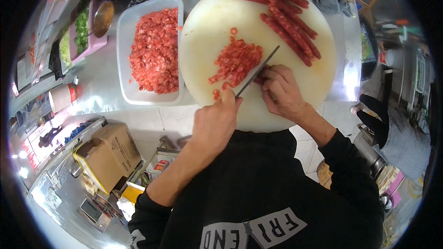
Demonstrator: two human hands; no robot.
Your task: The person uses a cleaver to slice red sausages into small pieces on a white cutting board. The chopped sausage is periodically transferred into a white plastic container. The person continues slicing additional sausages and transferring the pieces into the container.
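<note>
My left hand (216, 121) grips a knife (258, 71), seen nearly edge-on, with its blade slanting up to the right over the round white chopping board (204, 17). Sliced red sausage (238, 58) lies in a loose heap left of the blade, a few pieces close to my left fingers. Just right of the blade, my right hand (282, 90) has bent fingers on a sausage (259, 80), mostly hidden under them. Several whole sausages (290, 31) lie across the board's upper right. A translucent plastic tub (123, 76) full of sausage slices (155, 52) stands against the board's left side.
A pink tray (100, 43) of chopped greens and a metal bowl (104, 19) stand at the upper left. Stacked paper cups (62, 97) lie near the counter's left edge. A grey cloth (328, 0) is beyond the board at upper right. A person (403, 138) is at the far right, beyond the counter.
</note>
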